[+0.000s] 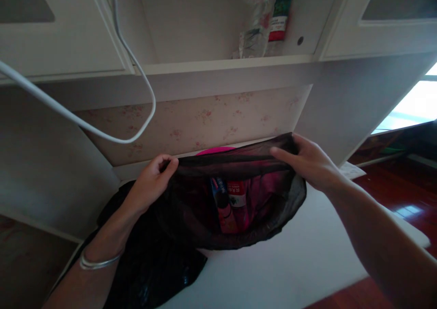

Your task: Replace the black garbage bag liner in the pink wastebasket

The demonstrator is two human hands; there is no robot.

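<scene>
Between my hands a thin black plastic bag (273, 227) is stretched with its mouth wide, lining a pink container whose rim (215, 150) shows behind it. My left hand (152, 181) pinches the bag's edge at the left, a silver bangle on that wrist. At the far right edge my right hand (307, 161) grips the plastic between thumb and fingers. Inside lie a bottle with a blue label (220, 193) and a red-and-white labelled bottle (238, 194); their lower parts are partly in shadow.
More black plastic (160, 268) lies at the left on the white surface (283, 272). Above is a white cabinet shelf (218, 66) holding a clear plastic bottle (257, 22) and a green-and-red container (282, 13). A white cable (152, 104) hangs in front at the left.
</scene>
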